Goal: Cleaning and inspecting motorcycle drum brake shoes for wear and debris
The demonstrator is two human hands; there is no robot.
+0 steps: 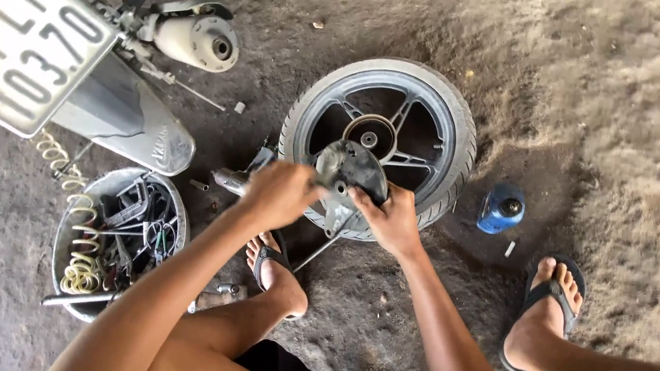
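A roadside motorbike repair spot: bare dirt floor (622, 94), a loose wheel (437, 115), a basin (67, 226) of tools, a motorbike's tail (119, 108) beside it.

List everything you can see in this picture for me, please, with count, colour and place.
wheel: one, black tyre with grey spokes, flat on the ground, centre
brake plate: one, dark grey, held over the wheel's near edge
basin of tools: one, grey, lower left
bottle: one, blue, right of the wheel
motorbike rear: one, grey, upper left
sandals: two, black, on the feet
left hand: gripping the plate
right hand: gripping the plate
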